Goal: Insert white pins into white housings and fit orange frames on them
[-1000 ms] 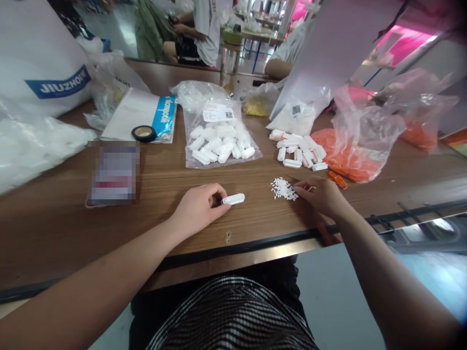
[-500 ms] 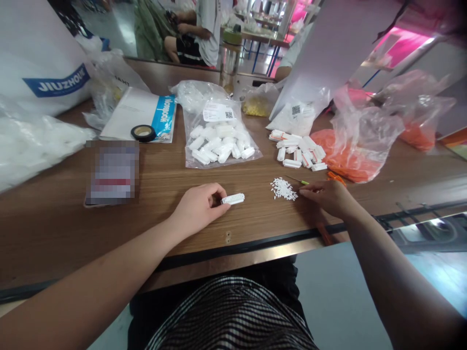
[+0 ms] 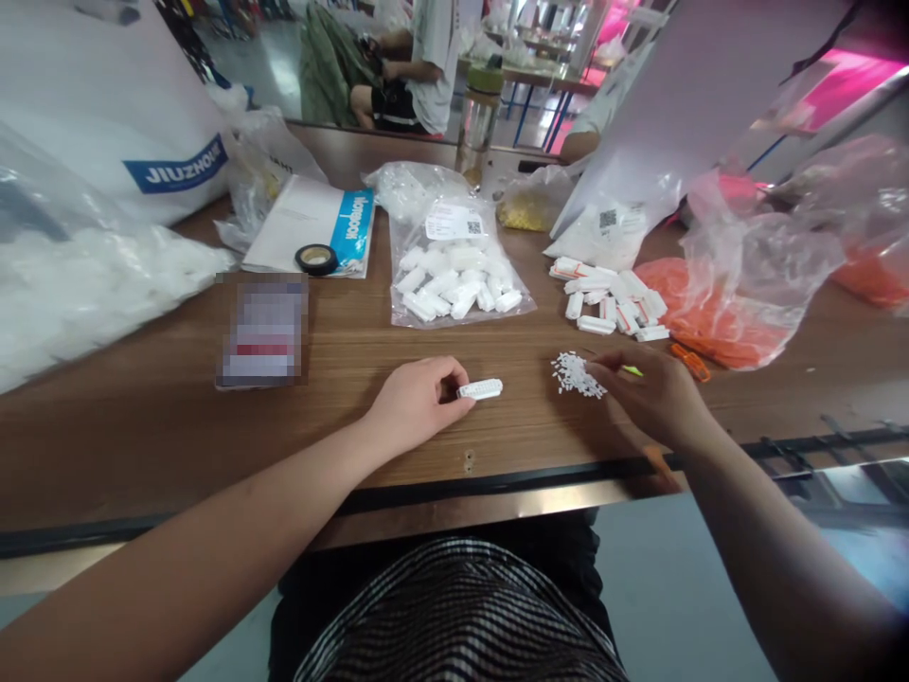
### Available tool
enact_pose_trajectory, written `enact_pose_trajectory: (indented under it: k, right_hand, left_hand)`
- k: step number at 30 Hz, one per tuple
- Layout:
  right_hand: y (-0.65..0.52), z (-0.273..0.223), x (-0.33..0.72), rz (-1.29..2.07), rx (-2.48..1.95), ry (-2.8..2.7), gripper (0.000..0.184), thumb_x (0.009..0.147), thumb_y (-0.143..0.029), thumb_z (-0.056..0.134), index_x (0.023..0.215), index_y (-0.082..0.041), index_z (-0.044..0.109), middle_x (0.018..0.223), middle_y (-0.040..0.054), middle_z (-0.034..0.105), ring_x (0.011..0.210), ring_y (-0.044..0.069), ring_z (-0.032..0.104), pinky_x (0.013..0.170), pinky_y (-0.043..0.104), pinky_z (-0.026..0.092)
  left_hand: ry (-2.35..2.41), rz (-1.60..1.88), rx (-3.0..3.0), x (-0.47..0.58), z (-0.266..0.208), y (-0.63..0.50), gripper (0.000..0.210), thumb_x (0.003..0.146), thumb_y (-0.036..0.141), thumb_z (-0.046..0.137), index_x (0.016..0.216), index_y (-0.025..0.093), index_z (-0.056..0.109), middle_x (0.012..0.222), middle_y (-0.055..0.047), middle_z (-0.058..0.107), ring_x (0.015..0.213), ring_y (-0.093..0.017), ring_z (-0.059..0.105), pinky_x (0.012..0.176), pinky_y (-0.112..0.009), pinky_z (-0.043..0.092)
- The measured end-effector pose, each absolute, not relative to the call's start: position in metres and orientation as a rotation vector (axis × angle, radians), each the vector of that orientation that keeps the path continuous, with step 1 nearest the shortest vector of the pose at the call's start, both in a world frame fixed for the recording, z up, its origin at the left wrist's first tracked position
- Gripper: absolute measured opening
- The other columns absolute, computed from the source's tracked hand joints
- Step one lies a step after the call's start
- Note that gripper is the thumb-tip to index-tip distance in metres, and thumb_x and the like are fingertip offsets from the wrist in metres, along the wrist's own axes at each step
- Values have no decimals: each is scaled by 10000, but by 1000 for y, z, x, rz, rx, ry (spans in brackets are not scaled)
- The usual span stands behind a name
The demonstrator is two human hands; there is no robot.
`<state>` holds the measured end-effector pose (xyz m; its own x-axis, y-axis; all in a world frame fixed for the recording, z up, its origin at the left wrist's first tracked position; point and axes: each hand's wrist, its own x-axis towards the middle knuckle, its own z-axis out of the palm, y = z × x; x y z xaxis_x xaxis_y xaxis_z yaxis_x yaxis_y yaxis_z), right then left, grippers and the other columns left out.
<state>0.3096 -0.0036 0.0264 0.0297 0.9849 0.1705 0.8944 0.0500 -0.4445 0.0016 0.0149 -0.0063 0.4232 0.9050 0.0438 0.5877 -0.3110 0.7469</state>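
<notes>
Between the thumb and fingers of my left hand [image 3: 418, 398] is a white plastic connector housing [image 3: 484, 389], its face with rows of small holes turned up. My right hand [image 3: 657, 393] is at the right edge of a pile of tiny white pins [image 3: 574, 373]. Its thumb and forefinger are pinched together at the pile; anything between them is too small to make out. Just behind that hand lies a thin tool with a yellow-green handle [image 3: 632, 371], partly hidden by the fingers. An orange clip-like piece [image 3: 690, 362] rests to the right.
Loose white housings [image 3: 616, 301] lie behind the pile, beside a bag of orange pieces [image 3: 739, 313]. A clear bag of white housings [image 3: 458, 275] is at centre back. Left are a phone-like blurred object [image 3: 262, 332], black tape [image 3: 316, 259] and a notebook [image 3: 291, 223]. A bottle [image 3: 477, 133] stands behind.
My right hand has moved from beside the yellow-green handle to the edge of the pin pile. My left hand still holds the housing. The whole view has shifted slightly.
</notes>
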Motion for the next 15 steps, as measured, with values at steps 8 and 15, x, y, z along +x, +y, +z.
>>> enact_pose_trajectory:
  k: [8,15]
  right_hand:
    - [10,27,208,589,-1319,-2259,110,896,-256,589,810,-221,648,845,21,665,876,191,588,838,369,425]
    - [13,21,203,483,-1324,-2354,112,906,-233,572,819,-222,641,826,20,644,854,197,552,823,378,378]
  left_hand:
    - [1248,641,1994,2,-4,13,128,780,323,690,849,218,668,606,42,519,571,-122,457,586,-267,339]
    - [1244,667,1984,3,-3,12,115,782,314,701,828,218,656,603,46,514,569,-120,457,593,-268,349]
